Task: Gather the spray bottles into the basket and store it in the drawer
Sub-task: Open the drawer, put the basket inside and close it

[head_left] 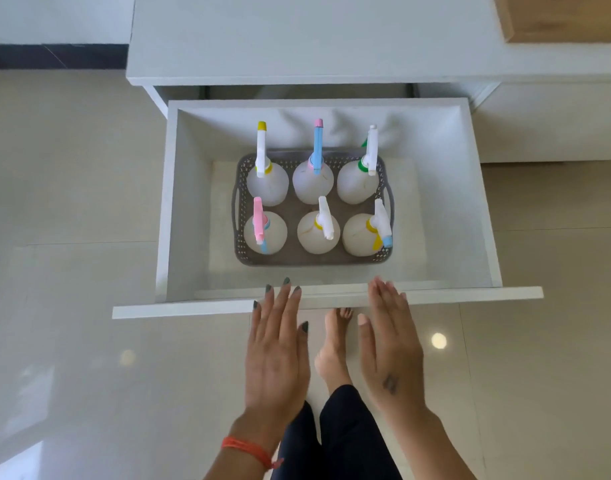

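Observation:
A grey perforated basket (299,259) sits on the floor of the pulled-out white drawer (477,202). Several translucent white spray bottles stand upright in it in two rows, among them one with a blue and pink nozzle (312,183) at the back and one with a pink trigger (265,232) at the front left. My left hand (278,348) and my right hand (389,344) are held flat with straight fingers. Their fingertips reach the drawer's front panel (158,310). Neither hand holds anything.
The drawer juts out of a low white cabinet (297,46) over a glossy beige tiled floor (72,341). A wooden board (567,19) lies on the cabinet top at the far right. My bare foot (333,348) and dark-trousered legs stand below the drawer front.

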The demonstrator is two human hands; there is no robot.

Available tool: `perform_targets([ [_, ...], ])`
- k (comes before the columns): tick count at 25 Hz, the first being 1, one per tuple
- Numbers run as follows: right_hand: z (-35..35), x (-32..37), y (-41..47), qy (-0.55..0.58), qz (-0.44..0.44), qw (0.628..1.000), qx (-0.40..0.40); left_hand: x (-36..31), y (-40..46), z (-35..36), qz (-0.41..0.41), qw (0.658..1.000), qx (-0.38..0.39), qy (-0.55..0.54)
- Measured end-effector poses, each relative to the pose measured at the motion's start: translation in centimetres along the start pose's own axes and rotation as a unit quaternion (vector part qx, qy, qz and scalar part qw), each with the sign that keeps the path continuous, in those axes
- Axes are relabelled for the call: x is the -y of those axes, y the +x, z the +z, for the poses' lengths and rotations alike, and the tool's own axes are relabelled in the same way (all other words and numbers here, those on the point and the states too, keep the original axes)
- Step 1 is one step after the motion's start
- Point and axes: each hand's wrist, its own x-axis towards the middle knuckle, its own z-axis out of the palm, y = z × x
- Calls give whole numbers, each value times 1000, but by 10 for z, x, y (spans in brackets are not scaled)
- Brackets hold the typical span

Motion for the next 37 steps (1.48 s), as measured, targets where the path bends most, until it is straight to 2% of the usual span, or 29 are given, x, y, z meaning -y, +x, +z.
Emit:
perform_targets([
  [3, 20, -10, -12, -59, -57, 996, 17, 5, -5, 15, 20, 994, 62, 89],
  [9, 38, -26, -5, -113, -115, 987, -12, 22, 0, 29, 49, 984, 61, 160],
  [21, 62, -29, 105, -89, -95, 992, 1, 17, 115, 22, 55, 977, 23, 206],
  [27, 75, -26, 177, -83, -103, 991, -8, 21, 186, 19, 39, 972, 55, 226],
  [37, 96, -30, 271, -86, -128, 988, -18, 20, 282, 17, 48, 961, 29, 269],
])
